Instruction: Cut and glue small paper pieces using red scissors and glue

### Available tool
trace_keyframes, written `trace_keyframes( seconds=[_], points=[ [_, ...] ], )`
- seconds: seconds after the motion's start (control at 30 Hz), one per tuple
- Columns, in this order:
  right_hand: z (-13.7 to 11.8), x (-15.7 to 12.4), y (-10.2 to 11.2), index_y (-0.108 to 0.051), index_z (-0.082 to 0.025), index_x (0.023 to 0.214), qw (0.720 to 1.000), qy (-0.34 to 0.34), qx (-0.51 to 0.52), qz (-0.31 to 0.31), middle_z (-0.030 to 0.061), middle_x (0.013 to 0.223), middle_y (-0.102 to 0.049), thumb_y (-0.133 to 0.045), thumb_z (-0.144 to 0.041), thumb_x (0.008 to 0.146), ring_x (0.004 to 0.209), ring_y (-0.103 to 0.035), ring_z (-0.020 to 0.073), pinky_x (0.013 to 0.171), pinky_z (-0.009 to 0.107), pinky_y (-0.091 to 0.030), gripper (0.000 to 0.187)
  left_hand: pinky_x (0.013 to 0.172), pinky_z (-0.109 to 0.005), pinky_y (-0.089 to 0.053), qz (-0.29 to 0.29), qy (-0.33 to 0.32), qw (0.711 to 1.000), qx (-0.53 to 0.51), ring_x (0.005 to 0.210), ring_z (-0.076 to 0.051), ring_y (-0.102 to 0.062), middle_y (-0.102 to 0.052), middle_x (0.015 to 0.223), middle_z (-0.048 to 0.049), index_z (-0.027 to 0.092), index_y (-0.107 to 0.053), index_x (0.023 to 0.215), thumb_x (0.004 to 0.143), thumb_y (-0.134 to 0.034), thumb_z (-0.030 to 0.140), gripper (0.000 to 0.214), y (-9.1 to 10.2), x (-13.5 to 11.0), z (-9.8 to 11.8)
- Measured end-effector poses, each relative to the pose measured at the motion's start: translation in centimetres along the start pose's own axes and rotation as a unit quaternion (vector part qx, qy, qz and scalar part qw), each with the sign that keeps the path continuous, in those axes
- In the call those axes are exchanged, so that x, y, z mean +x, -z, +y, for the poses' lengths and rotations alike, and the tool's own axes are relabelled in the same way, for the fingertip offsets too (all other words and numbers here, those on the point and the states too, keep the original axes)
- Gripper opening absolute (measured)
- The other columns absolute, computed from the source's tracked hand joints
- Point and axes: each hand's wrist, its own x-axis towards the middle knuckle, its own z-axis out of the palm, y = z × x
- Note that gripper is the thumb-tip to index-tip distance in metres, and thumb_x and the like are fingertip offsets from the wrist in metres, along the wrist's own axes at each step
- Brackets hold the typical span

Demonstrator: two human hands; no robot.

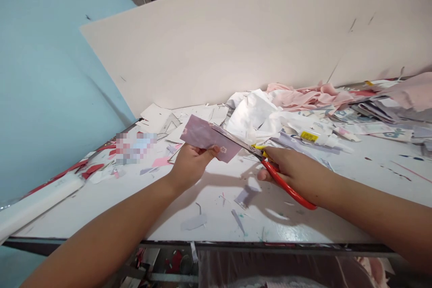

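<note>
My left hand (pixel 192 162) pinches a flat mauve piece of fabric or paper with small pale flowers (pixel 199 132), thumb on top and fingers beneath. It is held up above the white table. My right hand (pixel 286 166) grips a pair of scissors (pixel 280 184) with red and yellow handles. Their blades point left and lie along the upper right part of the mauve piece. Whether the blades are parted there is hard to make out. Below the hands, small mauve scraps (pixel 247 195) lie on the table.
A white table (pixel 128 216) carries scattered offcuts. Crumpled white cloth (pixel 251 112) and pink cloth (pixel 303 97) are heaped at the back against an upright pale board (pixel 236 45). A white bottle with a yellow label (pixel 317 137) lies on the right. A white roll (pixel 43 198) rests along the left edge.
</note>
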Motion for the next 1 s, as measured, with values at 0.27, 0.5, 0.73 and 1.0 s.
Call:
trace_keyframes(
  seconds=[0.27, 0.5, 0.73, 1.0],
  points=[
    [-0.06, -0.01, -0.15, -0.043, -0.021, 0.07, 1.0, -0.003, 0.028, 0.0, 0.0035, 0.072, -0.061, -0.045, -0.05, 0.078, 0.064, -0.054, 0.0178, 0.057, 0.027, -0.038, 0.03, 0.056, -0.022, -0.042, -0.004, 0.004, 1.0, 0.0, 0.063, -0.013, -0.057, -0.066, 0.068, -0.0016, 0.019, -0.068, 0.074, 0.068, -0.064, 0.041, 0.023, 0.07, -0.02, 0.05],
    [-0.04, 0.14, -0.35, -0.042, -0.021, 0.069, 1.0, -0.001, 0.015, -0.006, 0.0032, 0.07, -0.06, -0.043, -0.051, 0.079, 0.064, -0.055, 0.0183, 0.057, 0.027, -0.039, 0.031, 0.059, -0.024, -0.043, -0.026, 0.011, 0.999, -0.029, 0.064, -0.013, -0.057, -0.067, 0.072, -0.0034, 0.017, -0.069, 0.074, 0.067, -0.064, 0.042, 0.026, -0.01, -0.01, 0.16],
    [0.14, 0.2, -0.42, -0.043, -0.021, 0.068, 0.999, -0.008, 0.023, -0.023, 0.0017, 0.07, -0.062, -0.042, -0.049, 0.08, 0.062, -0.055, 0.0166, 0.055, 0.025, -0.038, 0.03, 0.058, -0.021, -0.042, -0.046, 0.021, 0.996, -0.075, 0.061, -0.01, -0.052, -0.065, 0.07, -0.0021, 0.017, -0.068, 0.073, 0.069, -0.064, 0.04, 0.024, 0.0, 0.24, -0.27],
    [0.8, 0.54, -0.81, -0.045, -0.021, 0.065, 1.0, 0.01, -0.006, -0.006, 0.0014, 0.066, -0.061, -0.04, -0.045, 0.081, 0.058, -0.055, 0.0149, 0.051, 0.023, -0.036, 0.029, 0.058, -0.022, -0.041, -0.05, 0.025, 0.995, -0.089, 0.06, -0.009, -0.051, -0.063, 0.065, -0.0012, 0.017, -0.066, 0.069, 0.069, -0.064, 0.04, 0.024, 0.0, 0.32, -0.53]
  ],
)
